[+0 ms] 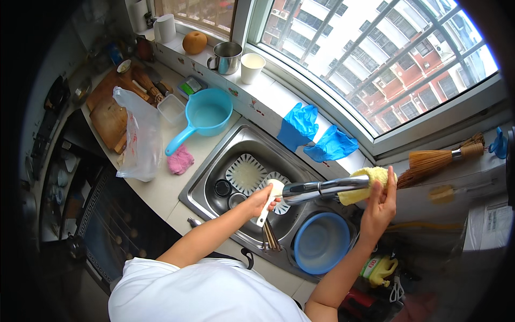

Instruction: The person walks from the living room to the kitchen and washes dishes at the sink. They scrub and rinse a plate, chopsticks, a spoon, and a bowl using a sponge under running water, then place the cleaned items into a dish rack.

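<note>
My left hand [263,201] grips a white plastic scoop or spoon [265,210] by its handle, over the sink near the faucet's end. My right hand [380,199] has a yellow cloth [374,179] against the base end of the chrome faucet [322,189], its fingers raised. In the steel sink [191,189] below lie a leaf-patterned dish [246,174], a second patterned dish [281,205] partly hidden by my left hand and the faucet, a small black round item [222,188] and a round metal or glass piece [236,200]. Chopsticks [271,237] lean at the sink's near edge.
A blue basin [322,243] stands right of the sink bowl. To the left are a blue dipper [209,110], a pink cloth [180,159], a plastic bag [141,141] and cutting boards [106,120]. Blue gloves [332,145], a steel mug [228,58] and a white cup [252,68] occupy the sill.
</note>
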### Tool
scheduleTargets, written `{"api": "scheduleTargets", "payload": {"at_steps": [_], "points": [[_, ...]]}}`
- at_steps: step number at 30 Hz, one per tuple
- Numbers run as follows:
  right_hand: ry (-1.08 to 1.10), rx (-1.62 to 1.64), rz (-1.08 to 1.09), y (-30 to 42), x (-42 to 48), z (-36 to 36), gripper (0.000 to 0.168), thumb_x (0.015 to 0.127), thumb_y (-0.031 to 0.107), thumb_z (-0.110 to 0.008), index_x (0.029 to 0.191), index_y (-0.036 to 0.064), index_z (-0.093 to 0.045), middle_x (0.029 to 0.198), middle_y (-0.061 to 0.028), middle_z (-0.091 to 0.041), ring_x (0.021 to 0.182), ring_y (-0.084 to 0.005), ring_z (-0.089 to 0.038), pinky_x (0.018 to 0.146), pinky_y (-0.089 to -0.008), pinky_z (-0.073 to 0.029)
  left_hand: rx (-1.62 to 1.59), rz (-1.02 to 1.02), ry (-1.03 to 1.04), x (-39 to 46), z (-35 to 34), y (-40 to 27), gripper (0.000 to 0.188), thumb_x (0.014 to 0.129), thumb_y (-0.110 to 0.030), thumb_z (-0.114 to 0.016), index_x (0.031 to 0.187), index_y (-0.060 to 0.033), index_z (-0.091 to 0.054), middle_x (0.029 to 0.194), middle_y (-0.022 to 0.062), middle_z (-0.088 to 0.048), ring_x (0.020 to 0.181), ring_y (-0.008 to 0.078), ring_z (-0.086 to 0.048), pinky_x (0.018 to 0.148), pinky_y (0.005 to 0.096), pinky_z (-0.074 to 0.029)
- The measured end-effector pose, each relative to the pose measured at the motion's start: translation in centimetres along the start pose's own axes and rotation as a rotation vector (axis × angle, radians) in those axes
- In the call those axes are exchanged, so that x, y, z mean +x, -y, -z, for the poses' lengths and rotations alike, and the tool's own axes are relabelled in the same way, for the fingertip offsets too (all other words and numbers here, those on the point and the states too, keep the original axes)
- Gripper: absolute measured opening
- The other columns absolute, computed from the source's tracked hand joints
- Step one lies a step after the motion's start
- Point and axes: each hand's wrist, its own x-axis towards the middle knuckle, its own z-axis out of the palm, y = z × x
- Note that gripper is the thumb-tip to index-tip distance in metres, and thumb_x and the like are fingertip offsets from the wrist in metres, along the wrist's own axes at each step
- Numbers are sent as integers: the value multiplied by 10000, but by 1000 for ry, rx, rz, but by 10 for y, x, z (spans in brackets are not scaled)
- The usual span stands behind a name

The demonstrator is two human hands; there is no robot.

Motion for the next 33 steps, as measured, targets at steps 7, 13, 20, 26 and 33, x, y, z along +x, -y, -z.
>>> {"api": "scheduleTargets", "payload": {"at_steps": [7, 13, 20, 26, 33], "points": [[-47, 26, 51, -14, -53, 37, 261, 907, 109, -429, 1111, -37, -501, 982, -87, -551, 874, -138, -523, 796, -278, -420, -116, 6, 42, -10, 4, -3, 294, 931, -343, -364, 906, -63, -449, 718, 58, -445, 593, 143, -449, 447, 238, -387], [74, 365, -535, -112, -125, 11, 171, 863, 204, -534, 821, 41, -504, 772, -8, -520, 681, -78, -490, 615, -234, -423, -63, 35, -13, -10, 13, 9, 308, 926, -337, -386, 989, -43, -451, 751, 72, -513, 494, 79, -386, 392, 198, -318], [314, 191, -224, -141, -159, -113, 295, 755, 78, -608, 1029, 27, -513, 948, -111, -549, 960, -226, -509, 812, -313, -395, 40, -46, 122, -9, 12, 17, 365, 934, -393, -310, 1017, -88, -492, 845, 21, -579, 651, 89, -541, 439, 229, -390], [544, 58, 56, -132, -136, -149, 324, 757, 165, -572, 1077, 116, -576, 1184, -169, -488, 1134, -331, -428, 936, -402, -319, 170, -138, -202, -46, -14, 3, 570, 870, -600, -230, 983, -114, -507, 759, 7, -562, 608, 74, -521, 469, 220, -396], [706, 248, -410, -201, -112, -171, 286, 836, 269, -487, 908, 5, -570, 773, -111, -587, 697, -194, -549, 643, -313, -440, 271, -24, -62, -51, -11, 21, 552, 883, -587, -188, 771, -101, -424, 603, -9, -401, 387, 13, -232, 323, 144, -186]]}}
